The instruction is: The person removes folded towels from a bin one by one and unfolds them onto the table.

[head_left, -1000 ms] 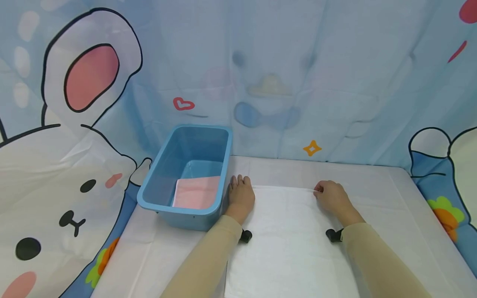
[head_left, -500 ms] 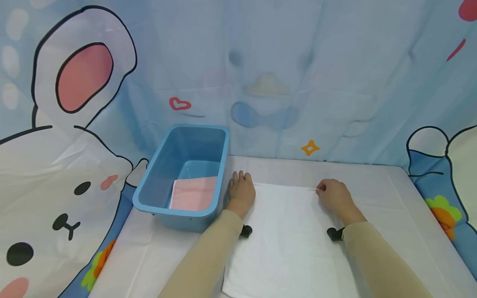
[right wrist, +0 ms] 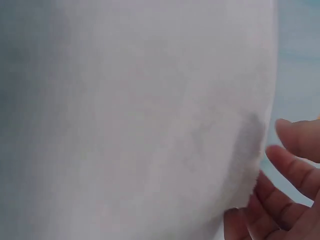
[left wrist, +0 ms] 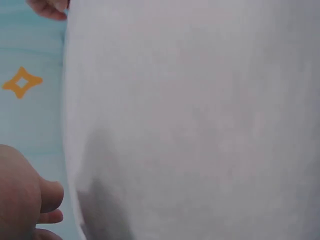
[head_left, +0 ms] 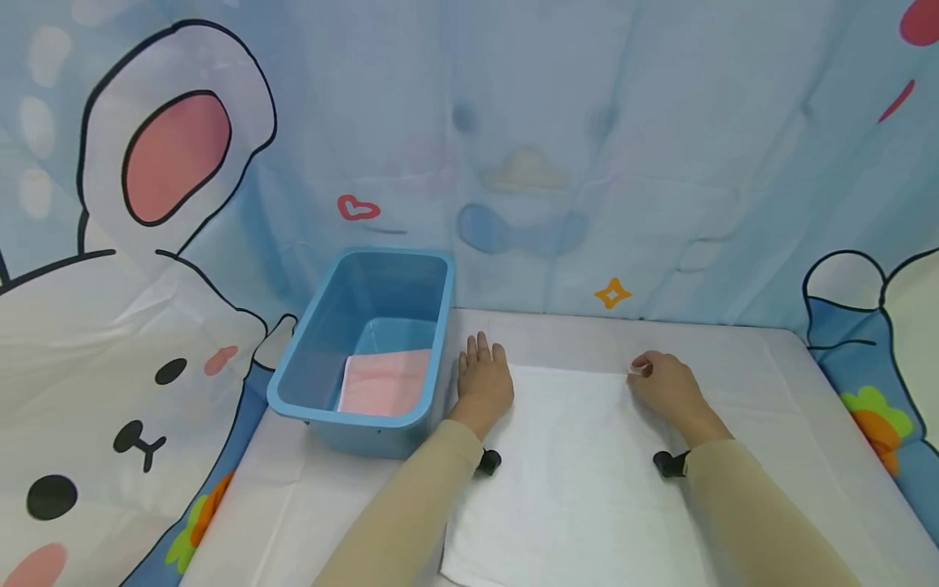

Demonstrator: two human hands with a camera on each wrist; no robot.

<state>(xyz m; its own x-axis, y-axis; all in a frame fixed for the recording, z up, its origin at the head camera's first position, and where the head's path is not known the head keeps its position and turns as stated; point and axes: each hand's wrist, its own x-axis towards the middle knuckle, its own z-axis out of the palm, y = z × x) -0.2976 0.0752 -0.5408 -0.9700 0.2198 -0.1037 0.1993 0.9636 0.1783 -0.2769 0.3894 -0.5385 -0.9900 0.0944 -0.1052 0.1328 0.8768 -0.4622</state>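
A white cloth (head_left: 572, 473) lies spread flat on the white-covered table between the two forearms. My left hand (head_left: 484, 387) is at its far left corner, fingers straight and slightly spread. In the left wrist view, the left thumb (left wrist: 51, 196) shows just beside the cloth edge. At the far right corner is my right hand (head_left: 666, 391), fingers loosely bent. The right wrist view shows the right thumb (right wrist: 300, 137) apart from the index finger, with other fingers partly behind the cloth corner (right wrist: 245, 197).
A blue plastic bin (head_left: 293, 403) stands left of the left hand, a folded pink cloth (head_left: 385, 383) on its bottom. Behind the table (head_left: 763, 383) hangs a light-blue printed curtain (head_left: 697, 163). Black wrist-camera mounts (head_left: 669, 465) protrude from the sleeves.
My left hand has shifted slightly right, its fingers spreading a little. The right thumb and index finger, close together at the cloth corner before, now stand apart, and that hand has shifted slightly right.
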